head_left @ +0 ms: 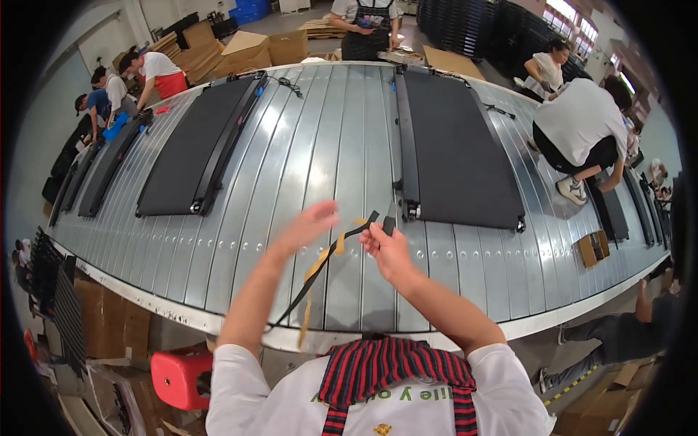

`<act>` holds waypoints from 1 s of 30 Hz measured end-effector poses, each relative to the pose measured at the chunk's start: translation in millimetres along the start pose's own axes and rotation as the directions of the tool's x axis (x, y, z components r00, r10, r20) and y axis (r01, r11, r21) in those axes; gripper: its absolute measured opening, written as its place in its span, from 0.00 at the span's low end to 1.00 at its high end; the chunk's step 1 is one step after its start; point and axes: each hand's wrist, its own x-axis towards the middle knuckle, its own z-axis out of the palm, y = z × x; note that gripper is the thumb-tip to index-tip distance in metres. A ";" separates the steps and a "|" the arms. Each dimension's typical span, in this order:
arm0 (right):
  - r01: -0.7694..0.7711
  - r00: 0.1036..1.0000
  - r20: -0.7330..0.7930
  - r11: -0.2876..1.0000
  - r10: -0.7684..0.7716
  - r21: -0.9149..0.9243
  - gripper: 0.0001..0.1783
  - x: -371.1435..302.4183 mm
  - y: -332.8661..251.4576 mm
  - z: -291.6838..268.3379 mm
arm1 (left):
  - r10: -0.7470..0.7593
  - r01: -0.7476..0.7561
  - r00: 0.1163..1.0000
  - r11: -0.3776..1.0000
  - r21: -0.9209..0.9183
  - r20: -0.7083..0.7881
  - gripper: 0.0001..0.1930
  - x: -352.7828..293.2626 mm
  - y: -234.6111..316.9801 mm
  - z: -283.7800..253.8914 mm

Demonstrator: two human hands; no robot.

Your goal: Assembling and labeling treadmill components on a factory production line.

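Observation:
My right hand (387, 251) is closed on a thin black strip (309, 281), pinching it near its upper end. A short, flat black end (390, 224) sticks up past the fingers. A loose yellow ribbon (339, 244), which looks like a peeled backing, twists along the strip and hangs down toward the table's near edge. My left hand (313, 224) is left of the strip's upper part, slightly smeared by motion. Its fingers are stretched out toward the right hand, with nothing visible in them.
Flat black belted units lie on the slatted metal table (313, 145), one at left (193, 145) and one at right (462, 145). A person (582, 123) crouches on the right side. Others work along the far edge. A red stool (178, 381) stands at lower left; a small cardboard box (593, 248) sits at right.

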 end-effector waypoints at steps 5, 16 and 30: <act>0.040 0.999 -0.014 0.998 -0.041 -0.044 0.10 28.2 0.7 1.1 | -0.050 0.067 0.998 0.865 -0.498 0.046 0.13 47.8 -13.4 60.0; 0.215 0.976 0.125 0.686 -0.178 -0.695 0.11 72.6 -36.8 -54.3 | -0.254 0.283 0.956 0.929 -0.237 0.146 0.11 75.7 -20.7 56.3; 0.389 0.912 0.363 0.685 -0.191 -0.616 0.11 50.8 -55.0 -32.3 | -0.312 0.402 0.869 0.898 -0.181 0.383 0.15 -12.6 -17.0 -8.5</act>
